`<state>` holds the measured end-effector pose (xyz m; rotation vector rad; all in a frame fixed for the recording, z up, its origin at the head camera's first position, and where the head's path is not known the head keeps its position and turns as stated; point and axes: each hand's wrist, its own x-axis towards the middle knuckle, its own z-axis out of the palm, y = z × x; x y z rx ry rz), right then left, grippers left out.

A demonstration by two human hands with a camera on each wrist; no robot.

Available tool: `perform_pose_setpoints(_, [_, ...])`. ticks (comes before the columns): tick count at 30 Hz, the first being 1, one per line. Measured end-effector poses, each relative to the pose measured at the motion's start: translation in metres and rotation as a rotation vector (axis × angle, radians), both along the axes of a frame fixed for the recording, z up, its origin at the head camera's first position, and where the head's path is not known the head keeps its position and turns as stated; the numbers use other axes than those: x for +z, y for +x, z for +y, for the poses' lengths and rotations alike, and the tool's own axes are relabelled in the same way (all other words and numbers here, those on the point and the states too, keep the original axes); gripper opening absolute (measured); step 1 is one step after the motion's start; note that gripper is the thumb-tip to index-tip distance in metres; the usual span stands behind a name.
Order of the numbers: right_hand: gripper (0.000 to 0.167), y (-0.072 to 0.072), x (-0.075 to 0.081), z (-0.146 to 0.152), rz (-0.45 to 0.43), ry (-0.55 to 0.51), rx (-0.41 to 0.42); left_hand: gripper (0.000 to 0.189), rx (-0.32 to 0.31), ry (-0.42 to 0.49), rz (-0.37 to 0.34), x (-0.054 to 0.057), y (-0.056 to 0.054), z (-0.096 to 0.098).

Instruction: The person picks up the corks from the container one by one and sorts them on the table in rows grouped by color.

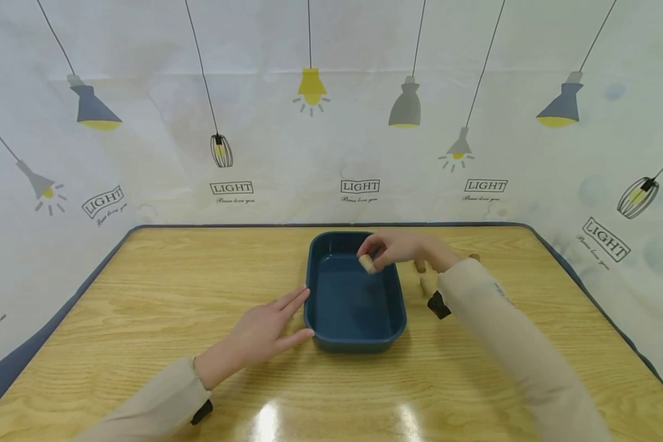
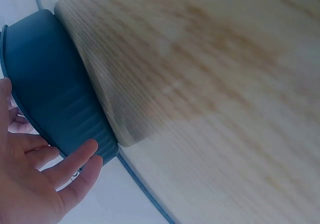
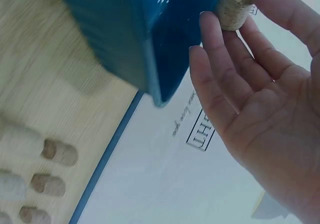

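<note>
A deep blue rectangular tray [image 1: 353, 307] stands on the wooden table. Above its far right part, my right hand [image 1: 400, 248] pinches a cork [image 1: 367, 263] between thumb and fingers. The right wrist view shows this cork [image 3: 234, 8] at the fingertips, over the tray's rim [image 3: 159, 96]. My left hand [image 1: 262, 331] touches the tray's left side with its fingers extended. In the left wrist view those fingers [image 2: 75, 166] lie against the ribbed outer wall [image 2: 75, 108]. Only the tray's bare floor shows inside it.
Several loose corks [image 1: 420, 265] lie on the table right of the tray, partly hidden by my right forearm. In the right wrist view, brown corks [image 3: 62, 153] lie beside paler cylinders [image 3: 20, 140]. A printed backdrop [image 1: 287, 153] rises behind the table's back edge.
</note>
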<state>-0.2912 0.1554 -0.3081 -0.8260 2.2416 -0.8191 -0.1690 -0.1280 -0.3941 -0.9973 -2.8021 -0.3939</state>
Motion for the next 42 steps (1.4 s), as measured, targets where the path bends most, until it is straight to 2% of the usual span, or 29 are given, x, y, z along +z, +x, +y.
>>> perform_pose_setpoints(9, [0.041,0.007,-0.006,0.031,0.038,0.0,-0.043,0.07,-0.005,0.006,-0.007,0.0,0.001,0.0])
perform_pose_setpoints(14, [0.041,0.011,-0.007,0.047,0.024,0.001,-0.089,0.07,-0.008,0.009,-0.007,0.0,0.001,0.0])
perform_pose_setpoints(21, [0.044,0.014,-0.013,0.07,0.058,-0.055,-0.075,0.07,-0.013,0.01,-0.011,0.0,0.002,0.0])
perform_pose_setpoints(24, [0.045,0.014,-0.016,0.08,0.089,-0.037,-0.083,0.07,-0.011,0.01,-0.01,0.0,0.001,0.0])
perform_pose_setpoints(30, [0.043,0.016,-0.021,0.099,0.086,-0.023,-0.114,0.071,-0.003,0.01,-0.014,-0.001,0.001,0.0])
perform_pose_setpoints(38, [0.046,0.026,-0.025,0.123,0.105,-0.02,-0.151,0.07,-0.006,0.015,-0.012,0.0,0.002,0.0])
perform_pose_setpoints(42, [0.041,0.03,-0.028,0.134,0.13,-0.021,-0.155,0.069,-0.012,0.023,-0.006,0.0,0.001,0.0])
